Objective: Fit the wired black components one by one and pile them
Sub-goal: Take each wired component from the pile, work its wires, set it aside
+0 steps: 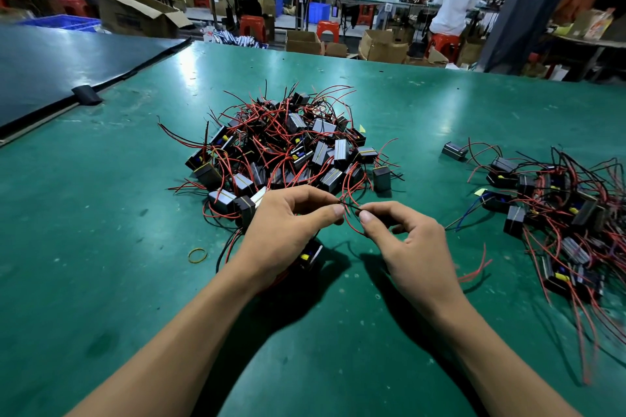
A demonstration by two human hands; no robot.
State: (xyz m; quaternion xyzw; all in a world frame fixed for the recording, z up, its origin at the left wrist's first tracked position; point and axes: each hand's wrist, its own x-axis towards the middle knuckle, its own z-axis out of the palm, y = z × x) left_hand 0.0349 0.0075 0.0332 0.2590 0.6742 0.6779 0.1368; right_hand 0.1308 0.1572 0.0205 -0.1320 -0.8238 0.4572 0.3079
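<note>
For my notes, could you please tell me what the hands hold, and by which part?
Left hand and right hand pinch the wires of a black component, not its body.

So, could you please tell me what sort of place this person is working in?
Most likely a small factory assembly floor. A long green workbench holds a heap of wired black components; behind it are more benches with other workers, open cardboard boxes and red plastic stools.

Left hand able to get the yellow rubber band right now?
Probably yes once freed: the band lies uncovered on the mat beside the left hand, but that hand is pinching a wire.
</note>
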